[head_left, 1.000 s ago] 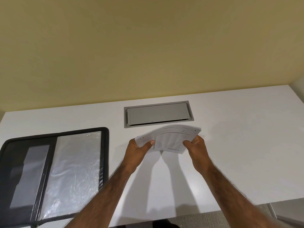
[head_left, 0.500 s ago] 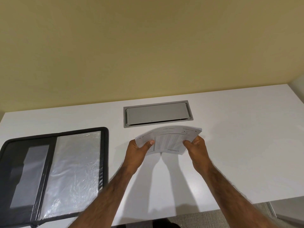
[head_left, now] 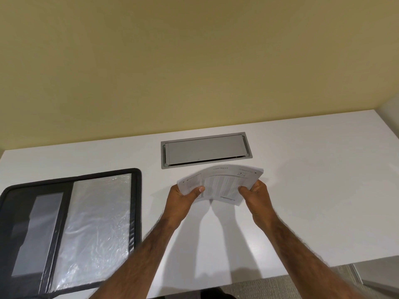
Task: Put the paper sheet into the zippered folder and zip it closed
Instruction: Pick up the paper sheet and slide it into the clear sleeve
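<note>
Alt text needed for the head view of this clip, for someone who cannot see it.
Two bare hands, left hand and right hand, hold a bowed white printed paper sheet above a white table. An open black zippered folder with clear plastic sleeves lies to the left; a grey recessed hatch sits behind.

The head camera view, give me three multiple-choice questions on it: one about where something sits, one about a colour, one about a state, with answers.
1. Where does the black zippered folder lie relative to the two bare hands?
A. to their left
B. to their right
C. under them

2. What colour is the rectangular metal hatch set in the white table?
A. red
B. grey
C. blue

3. How is the white printed paper sheet now?
A. flat inside the folder
B. crumpled on the floor
C. held bowed above the table

Answers: 1 A, the folder lies open at the table's left end. 2 B, the hatch is plain grey. 3 C, the left hand and right hand grip its two ends.
</note>
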